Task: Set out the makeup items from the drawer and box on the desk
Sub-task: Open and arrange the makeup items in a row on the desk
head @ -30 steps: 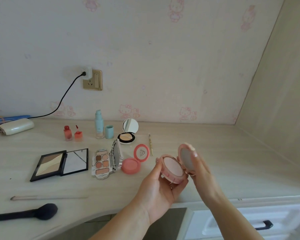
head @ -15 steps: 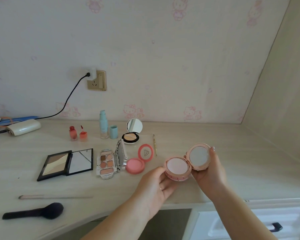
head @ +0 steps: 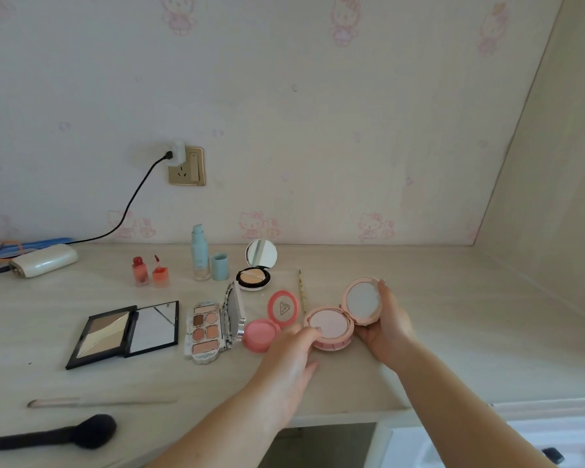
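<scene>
Nearest to us on the desk (head: 453, 349) we've got two brushes: one fat black powder brush (head: 60, 434) lying on its side with the bristle head pointing right, and just behind it one thin pale brush (head: 98, 402), long axis running left to right, tip to the left. Then our two hands. Our left hand (head: 289, 363) reaches in with fingers lightly curved and close together, the fingertips touching the near-left rim of the pink cushion compact (head: 330, 327), which sits open on the desk right at the middle. Our right hand (head: 389, 327) wraps round the raised lid from the right, fingers curled along its edge and the mirror facing us; the hinge sits on the far right of the base. Left of that, one open coral blush (head: 262, 334) with its lid tilted up, one eyeshadow palette (head: 205, 329) open with the lid standing, and one black contour palette (head: 124, 332) lying flat open, mirror to the right. Further back there's one slim pencil (head: 302, 288) pointing away from us, one round concealer compact (head: 253, 278) with its mirror up, one blue bottle (head: 200, 253) with its cap (head: 220, 266) standing beside it, and one red lip tint (head: 140, 271) with its wand cap (head: 160, 273) next to it. Far left, a white power bank (head: 44, 260), then the wall socket (head: 186, 165) with one plug in.
</scene>
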`<state>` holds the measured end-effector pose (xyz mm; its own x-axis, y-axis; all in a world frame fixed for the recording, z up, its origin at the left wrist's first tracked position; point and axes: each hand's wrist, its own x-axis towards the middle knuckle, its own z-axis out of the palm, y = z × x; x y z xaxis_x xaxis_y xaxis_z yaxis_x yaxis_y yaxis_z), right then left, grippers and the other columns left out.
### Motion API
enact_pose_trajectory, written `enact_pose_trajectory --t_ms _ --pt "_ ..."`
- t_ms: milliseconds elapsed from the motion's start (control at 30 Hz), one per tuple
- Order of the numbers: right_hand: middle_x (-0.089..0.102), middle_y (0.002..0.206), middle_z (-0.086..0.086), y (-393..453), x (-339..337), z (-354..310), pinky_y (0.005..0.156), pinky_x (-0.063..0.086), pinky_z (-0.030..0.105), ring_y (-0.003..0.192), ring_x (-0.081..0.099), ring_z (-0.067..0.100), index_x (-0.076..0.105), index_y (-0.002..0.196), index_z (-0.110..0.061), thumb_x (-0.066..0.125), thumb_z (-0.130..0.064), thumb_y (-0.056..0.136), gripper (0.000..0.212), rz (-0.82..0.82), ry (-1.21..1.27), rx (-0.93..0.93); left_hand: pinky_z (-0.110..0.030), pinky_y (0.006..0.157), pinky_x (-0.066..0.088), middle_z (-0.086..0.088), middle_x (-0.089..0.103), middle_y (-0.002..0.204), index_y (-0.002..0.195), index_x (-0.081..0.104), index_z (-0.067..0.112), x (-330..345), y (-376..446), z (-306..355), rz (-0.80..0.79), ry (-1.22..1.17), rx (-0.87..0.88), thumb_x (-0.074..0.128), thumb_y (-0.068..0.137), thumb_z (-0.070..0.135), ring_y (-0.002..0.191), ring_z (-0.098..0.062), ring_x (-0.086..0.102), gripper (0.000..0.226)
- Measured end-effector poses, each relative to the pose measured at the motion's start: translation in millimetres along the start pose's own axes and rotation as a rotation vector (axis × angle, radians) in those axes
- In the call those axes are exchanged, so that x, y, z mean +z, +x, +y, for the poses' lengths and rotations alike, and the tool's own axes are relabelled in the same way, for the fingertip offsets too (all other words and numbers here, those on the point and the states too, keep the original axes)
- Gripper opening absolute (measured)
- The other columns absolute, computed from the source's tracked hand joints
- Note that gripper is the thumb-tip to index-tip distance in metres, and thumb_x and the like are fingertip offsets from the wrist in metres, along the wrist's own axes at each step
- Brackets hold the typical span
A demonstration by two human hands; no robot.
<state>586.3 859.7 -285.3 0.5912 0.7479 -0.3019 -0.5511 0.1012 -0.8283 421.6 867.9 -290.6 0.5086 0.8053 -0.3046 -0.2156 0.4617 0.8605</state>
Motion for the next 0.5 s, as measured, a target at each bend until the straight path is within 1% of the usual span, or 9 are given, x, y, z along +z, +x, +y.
enact_pose_trajectory --t_ms 167,267,300,367,433,467,500 --pt "0.066 0.088 0.018 5 4 -2 0.086 0.052 0.05 0.076 0.065 0.032 0.052 0.104 -0.011 0.047 -0.044 0.095 0.035 -0.019 -0.12 -0.013 -0.036 0.108 0.03 0.01 0.057 0.104 0.093 0.056 0.023 6 7 1 0.04 0.0 -0.01 0.052 0.09 0.009 0.112 -0.012 0.045 0.014" --pt "0.071 0.085 0.016 5 7 -2 0.09 0.052 0.049 0.082 0.068 0.032 0.056 0.098 -0.016 0.044 -0.046 0.095 0.032 -0.025 -0.217 -0.043 -0.036 0.106 0.031 0.01 0.057 0.104 0.094 0.055 0.024 7 8 1 0.061 -0.004 -0.008 0.053 0.09 0.01 0.112 -0.012 0.046 0.015" --pt "0.072 0.088 0.015 4 9 -2 0.09 0.053 0.048 0.085 0.069 0.032 0.057 0.098 -0.017 0.043 -0.047 0.096 0.033 -0.023 -0.269 -0.056 -0.036 0.105 0.031 0.009 0.057 0.106 0.094 0.055 0.024 7 8 1 0.062 -0.007 -0.007 0.054 0.09 0.01 0.112 -0.011 0.046 0.015" --pt "0.07 0.1 0.014 6 11 0 0.093 0.052 0.047 0.094 0.068 0.032 0.059 0.108 -0.016 0.04 -0.051 0.094 0.041 0.001 -0.399 -0.088 -0.035 0.101 0.034 0.005 0.057 0.11 0.095 0.056 0.023 5 9 0 0.081 -0.021 -0.002 0.055 0.089 0.011 0.111 -0.012 0.046 0.013" --pt "0.068 0.106 0.011 10 10 3 0.095 0.05 0.044 0.098 0.066 0.03 0.058 0.118 -0.016 0.038 -0.055 0.092 0.052 0.01 -0.516 -0.12 -0.034 0.098 0.036 0.001 0.054 0.116 0.103 0.057 0.021 0 9 0 0.09 -0.028 0.003 0.057 0.088 0.013 0.114 -0.013 0.045 0.017" --pt "0.067 0.106 0.01 10 11 4 0.092 0.05 0.039 0.099 0.065 0.029 0.058 0.117 -0.015 0.036 -0.055 0.093 0.052 0.014 -0.543 -0.132 -0.035 0.099 0.036 0.0 0.053 0.12 0.108 0.056 0.02 -1 8 -1 0.087 -0.029 0.004 0.058 0.087 0.014 0.117 -0.013 0.045 0.021" --pt "0.065 0.106 0.008 9 12 4 0.086 0.05 0.034 0.099 0.063 0.027 0.056 0.115 -0.016 0.035 -0.052 0.095 0.047 0.022 -0.561 -0.151 -0.035 0.101 0.035 -0.001 0.053 0.124 0.111 0.056 0.02 -3 7 -1 0.081 -0.026 0.006 0.058 0.087 0.015 0.119 -0.013 0.045 0.025"
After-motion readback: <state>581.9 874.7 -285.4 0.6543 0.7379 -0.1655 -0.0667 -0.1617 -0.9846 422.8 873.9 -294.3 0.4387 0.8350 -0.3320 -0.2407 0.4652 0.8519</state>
